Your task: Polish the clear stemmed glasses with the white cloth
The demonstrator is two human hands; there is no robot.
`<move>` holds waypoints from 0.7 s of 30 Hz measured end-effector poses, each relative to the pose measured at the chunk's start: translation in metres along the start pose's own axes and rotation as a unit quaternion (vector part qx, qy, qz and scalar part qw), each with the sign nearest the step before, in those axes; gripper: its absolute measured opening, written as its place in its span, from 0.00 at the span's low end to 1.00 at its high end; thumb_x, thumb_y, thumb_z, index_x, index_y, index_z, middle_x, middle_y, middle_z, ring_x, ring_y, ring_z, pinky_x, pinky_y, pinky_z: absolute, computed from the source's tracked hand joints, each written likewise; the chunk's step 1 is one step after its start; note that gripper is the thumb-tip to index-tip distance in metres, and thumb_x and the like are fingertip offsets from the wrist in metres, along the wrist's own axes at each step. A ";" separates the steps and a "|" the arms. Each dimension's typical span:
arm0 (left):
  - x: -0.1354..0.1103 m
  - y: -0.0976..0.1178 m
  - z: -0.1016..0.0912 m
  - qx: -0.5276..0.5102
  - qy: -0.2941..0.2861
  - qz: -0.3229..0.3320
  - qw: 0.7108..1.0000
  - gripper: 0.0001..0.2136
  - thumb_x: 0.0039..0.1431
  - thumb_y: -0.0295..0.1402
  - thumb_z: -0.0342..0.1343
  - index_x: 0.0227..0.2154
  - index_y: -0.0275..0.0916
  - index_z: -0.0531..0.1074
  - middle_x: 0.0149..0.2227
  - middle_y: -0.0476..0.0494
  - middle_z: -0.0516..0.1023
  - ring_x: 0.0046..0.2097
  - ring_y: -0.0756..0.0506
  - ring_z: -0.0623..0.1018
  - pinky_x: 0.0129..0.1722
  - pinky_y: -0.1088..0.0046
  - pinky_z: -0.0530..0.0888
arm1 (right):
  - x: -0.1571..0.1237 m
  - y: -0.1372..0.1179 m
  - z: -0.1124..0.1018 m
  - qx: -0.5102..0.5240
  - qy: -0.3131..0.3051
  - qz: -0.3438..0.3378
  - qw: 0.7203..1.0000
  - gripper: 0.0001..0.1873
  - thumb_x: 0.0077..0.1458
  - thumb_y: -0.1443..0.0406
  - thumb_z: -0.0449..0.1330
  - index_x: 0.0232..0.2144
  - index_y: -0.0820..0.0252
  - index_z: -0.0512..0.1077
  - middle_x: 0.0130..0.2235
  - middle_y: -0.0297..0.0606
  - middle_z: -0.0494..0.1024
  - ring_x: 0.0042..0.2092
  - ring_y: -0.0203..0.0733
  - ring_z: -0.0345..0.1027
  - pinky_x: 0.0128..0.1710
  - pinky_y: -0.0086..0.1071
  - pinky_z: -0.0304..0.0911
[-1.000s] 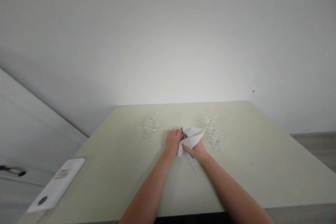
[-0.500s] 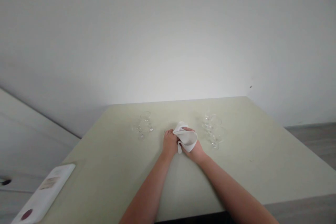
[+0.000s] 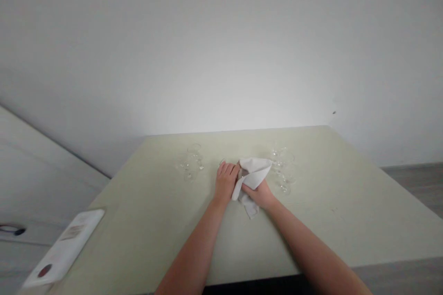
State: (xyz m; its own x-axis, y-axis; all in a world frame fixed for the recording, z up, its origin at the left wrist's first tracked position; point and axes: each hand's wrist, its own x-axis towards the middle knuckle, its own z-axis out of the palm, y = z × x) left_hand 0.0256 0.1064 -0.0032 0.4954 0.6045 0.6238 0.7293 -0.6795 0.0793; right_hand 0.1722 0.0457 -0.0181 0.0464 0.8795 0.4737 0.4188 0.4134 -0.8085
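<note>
My two hands meet at the middle of a pale green table [image 3: 145, 221]. My left hand [image 3: 225, 181] curls over a small clear glass that is mostly hidden under the fingers. My right hand [image 3: 260, 193] grips a white cloth [image 3: 254, 173] and presses it against that glass; a tail of the cloth hangs down to the tabletop. Clear stemmed glasses [image 3: 191, 164] stand to the left of my hands. More clear glasses [image 3: 284, 168] stand to the right, close to the cloth.
A white rectangular card with a dark round mark [image 3: 64, 249] lies at the table's front left corner. A plain white wall rises behind the table. White cabinet fronts with a dark handle [image 3: 12, 229] are at the left, grey floor at the right.
The cloth was bunched over my right hand half a second ago; now it is spread out again with a tail hanging down. Both hands stay at the same spot.
</note>
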 end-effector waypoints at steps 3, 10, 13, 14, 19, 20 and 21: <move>-0.001 -0.001 0.001 -0.010 -0.006 -0.012 1.000 0.10 0.58 0.24 0.50 0.41 0.38 0.71 0.39 0.41 0.75 0.46 0.42 0.72 0.60 0.56 0.62 | 0.000 -0.006 0.001 -0.031 -0.003 -0.067 0.997 0.30 0.52 0.63 0.60 0.58 0.56 0.62 0.59 0.46 0.67 0.62 0.54 0.58 0.62 0.51 0.53; -0.002 -0.001 0.001 -0.026 -0.029 -0.020 0.999 0.11 0.56 0.25 0.51 0.43 0.39 0.70 0.39 0.41 0.75 0.46 0.41 0.73 0.60 0.56 0.61 | 0.004 -0.022 -0.003 -0.006 0.023 -0.064 0.998 0.29 0.53 0.63 0.60 0.57 0.51 0.61 0.57 0.43 0.67 0.59 0.49 0.61 0.61 0.46 0.56; -0.002 0.000 -0.002 -0.017 -0.048 0.000 0.999 0.12 0.58 0.26 0.50 0.44 0.40 0.69 0.39 0.43 0.74 0.46 0.42 0.73 0.61 0.56 0.61 | 0.003 -0.009 -0.005 0.018 0.009 0.031 0.999 0.20 0.57 0.59 0.57 0.52 0.57 0.67 0.48 0.44 0.76 0.50 0.48 0.70 0.54 0.46 0.64; -0.002 0.000 -0.002 -0.013 -0.053 0.004 0.998 0.12 0.58 0.26 0.50 0.44 0.41 0.69 0.39 0.43 0.74 0.46 0.42 0.73 0.60 0.56 0.61 | 0.002 -0.004 -0.006 0.011 0.004 0.051 0.999 0.18 0.58 0.59 0.55 0.49 0.58 0.69 0.47 0.44 0.77 0.48 0.48 0.71 0.53 0.46 0.65; -0.002 -0.001 0.003 -0.015 -0.040 -0.034 0.999 0.13 0.53 0.21 0.48 0.41 0.39 0.69 0.38 0.42 0.74 0.46 0.41 0.73 0.57 0.55 0.64 | 0.001 0.000 -0.008 -0.066 -0.056 -0.055 0.995 0.26 0.51 0.66 0.59 0.54 0.55 0.69 0.58 0.44 0.69 0.61 0.53 0.59 0.62 0.50 0.53; -0.003 -0.001 0.004 -0.020 -0.036 -0.042 0.998 0.14 0.52 0.20 0.48 0.41 0.38 0.69 0.38 0.41 0.75 0.46 0.41 0.73 0.57 0.55 0.65 | 0.002 -0.003 -0.009 -0.066 -0.063 -0.078 0.993 0.29 0.49 0.69 0.59 0.55 0.54 0.68 0.60 0.43 0.67 0.63 0.53 0.55 0.63 0.50 0.51; -0.003 -0.002 0.005 -0.027 -0.034 -0.048 0.998 0.15 0.52 0.20 0.48 0.41 0.37 0.69 0.38 0.41 0.75 0.46 0.41 0.73 0.57 0.55 0.65 | 0.003 -0.008 -0.009 -0.059 -0.062 -0.091 0.992 0.31 0.48 0.71 0.59 0.56 0.54 0.66 0.61 0.43 0.65 0.64 0.52 0.53 0.64 0.49 0.50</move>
State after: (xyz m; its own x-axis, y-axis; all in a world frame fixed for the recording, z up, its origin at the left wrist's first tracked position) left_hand 0.0252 0.1080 -0.0088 0.4560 0.6934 0.5579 0.7493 -0.6374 0.1796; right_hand 0.1777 0.0429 -0.0071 -0.1484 0.8186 0.5548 0.5130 0.5434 -0.6645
